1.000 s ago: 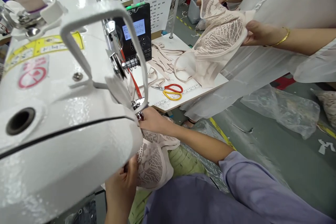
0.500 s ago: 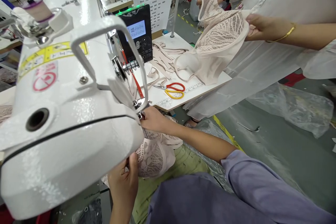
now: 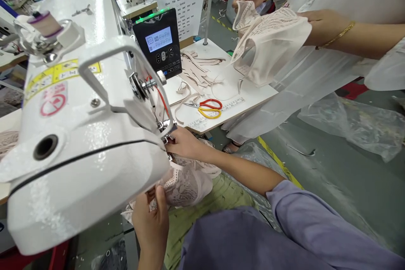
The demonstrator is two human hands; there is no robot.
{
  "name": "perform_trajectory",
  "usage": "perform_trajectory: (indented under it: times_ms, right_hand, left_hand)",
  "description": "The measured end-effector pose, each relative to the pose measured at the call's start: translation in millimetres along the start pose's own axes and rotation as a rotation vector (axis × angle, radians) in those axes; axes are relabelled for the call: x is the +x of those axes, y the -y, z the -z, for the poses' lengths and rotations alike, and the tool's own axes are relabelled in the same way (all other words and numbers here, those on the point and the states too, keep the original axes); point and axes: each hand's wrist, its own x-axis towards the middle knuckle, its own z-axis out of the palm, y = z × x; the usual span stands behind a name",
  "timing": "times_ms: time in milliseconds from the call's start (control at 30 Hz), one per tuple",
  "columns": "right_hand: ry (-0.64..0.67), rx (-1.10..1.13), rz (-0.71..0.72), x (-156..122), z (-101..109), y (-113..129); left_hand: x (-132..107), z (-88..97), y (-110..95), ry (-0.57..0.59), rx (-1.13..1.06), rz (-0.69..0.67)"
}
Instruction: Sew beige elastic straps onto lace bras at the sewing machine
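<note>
A pale pink lace bra (image 3: 186,187) hangs beneath the head of a white sewing machine (image 3: 85,177) and over my lap. My left hand (image 3: 151,211) pinches its near edge between thumb and fingers, below the machine head. Up by the needle area, my right hand (image 3: 183,143) is closed on the upper part of the bra; its fingertips are partly hidden behind the machine. The spot where the cloth meets the needle is covered by the machine head.
On the white table (image 3: 234,112) lie red-and-yellow-handled scissors (image 3: 210,108) and beige straps (image 3: 194,71). A control panel (image 3: 158,44) stands beside the machine. Across the table, a co-worker's hands (image 3: 329,29) hold another pale bra (image 3: 268,46). A plastic bag (image 3: 357,122) lies on the floor.
The co-worker has lifted and turned the other bra, so its smooth inner side faces me. My hands stay almost in place on the lace bra; the view has shifted slightly.
</note>
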Motion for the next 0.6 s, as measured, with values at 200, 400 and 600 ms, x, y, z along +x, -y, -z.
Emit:
perform_trajectory:
  times_ms: [200,400,600]
  right_hand:
    - [-0.006,0.006,0.007,-6,-1,-2]
    - [-0.041,0.034,-0.007,-15,-2,2]
    - [-0.031,0.319,-0.273,-65,12,20]
  left_hand:
    - [-6,-16.5,-29,-0.148,0.135,-0.399]
    - [-6,-24.9,-21,-0.084,-0.04,-0.155]
    - [-12,-23.5,-10,0.708,-0.746,0.403]
